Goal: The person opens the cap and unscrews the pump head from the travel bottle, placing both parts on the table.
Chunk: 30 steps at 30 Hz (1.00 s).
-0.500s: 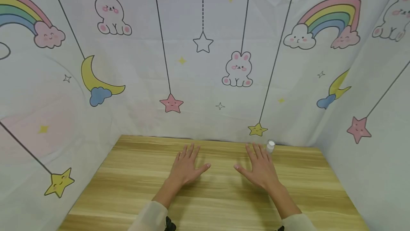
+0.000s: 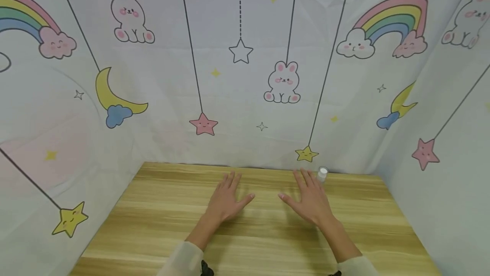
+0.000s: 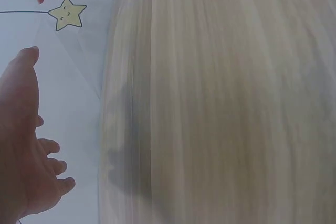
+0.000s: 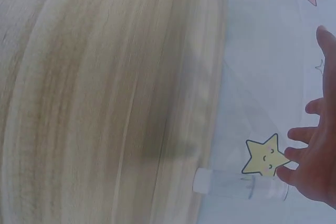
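Note:
My left hand (image 2: 223, 201) is held over the left-middle of the wooden table (image 2: 164, 225), palm down, fingers stretched forward and thumb out to the side. Opposite it, my right hand (image 2: 311, 201) is spread the same way, thumb pointing inward. Both hold nothing, and in the wrist views they hover above the wood, with shadows below. Just beyond the right fingertips stands a small clear cylindrical container (image 2: 322, 174) near the table's back edge. The right wrist view shows this container (image 4: 236, 183) with a white lower end; whether the fingers touch it I cannot tell.
A white cloth backdrop (image 2: 237, 93) printed with rabbits, stars, moons and rainbows hangs behind the table and along both sides. It meets the table's back edge. Pale sleeves (image 2: 181, 259) cover both forearms.
My left hand has shifted slightly to the right, toward the other hand. The right hand stays nearly where it was, and the container has not moved on the table.

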{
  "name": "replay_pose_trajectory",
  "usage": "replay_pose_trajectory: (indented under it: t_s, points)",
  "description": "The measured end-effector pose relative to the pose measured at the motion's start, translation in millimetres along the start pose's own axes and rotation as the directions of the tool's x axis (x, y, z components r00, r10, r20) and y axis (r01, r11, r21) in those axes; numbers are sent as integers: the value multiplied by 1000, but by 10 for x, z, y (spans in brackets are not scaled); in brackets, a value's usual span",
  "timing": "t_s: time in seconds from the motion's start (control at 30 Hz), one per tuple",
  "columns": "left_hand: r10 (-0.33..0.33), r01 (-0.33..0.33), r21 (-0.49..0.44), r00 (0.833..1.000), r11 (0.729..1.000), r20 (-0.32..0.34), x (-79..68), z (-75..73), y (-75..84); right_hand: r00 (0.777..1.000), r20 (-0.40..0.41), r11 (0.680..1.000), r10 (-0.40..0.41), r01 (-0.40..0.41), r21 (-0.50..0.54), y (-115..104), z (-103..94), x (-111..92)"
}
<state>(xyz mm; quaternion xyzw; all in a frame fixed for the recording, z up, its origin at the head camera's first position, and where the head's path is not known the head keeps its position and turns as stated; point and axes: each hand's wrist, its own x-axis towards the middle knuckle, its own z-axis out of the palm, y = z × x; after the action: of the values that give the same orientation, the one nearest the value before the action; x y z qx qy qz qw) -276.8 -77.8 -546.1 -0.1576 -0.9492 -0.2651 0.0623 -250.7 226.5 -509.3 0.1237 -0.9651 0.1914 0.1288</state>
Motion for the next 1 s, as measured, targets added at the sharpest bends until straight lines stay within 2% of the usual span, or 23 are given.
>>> replay_pose_trajectory:
  t_s: [0.17, 0.3, 0.6, 1.0]
  points:
    - [-25, 23, -83, 999, 996, -23, -14, 26, 77, 1000, -4, 1000, 17, -17, 10, 12, -14, -14]
    - [-34, 31, -105, 999, 994, -34, -25, 56, 122, 1000, -10, 999, 20, -19, 26, 11, -19, -22]
    - [-26, 21, -116, 999, 993, -43, -9, 159, 146, 999, -32, 999, 11, -9, 53, 22, -37, -33]
    - [-29, 24, -150, 999, 988, -30, 15, 191, 255, 995, -97, 996, -4, 12, 87, 8, -68, -48]
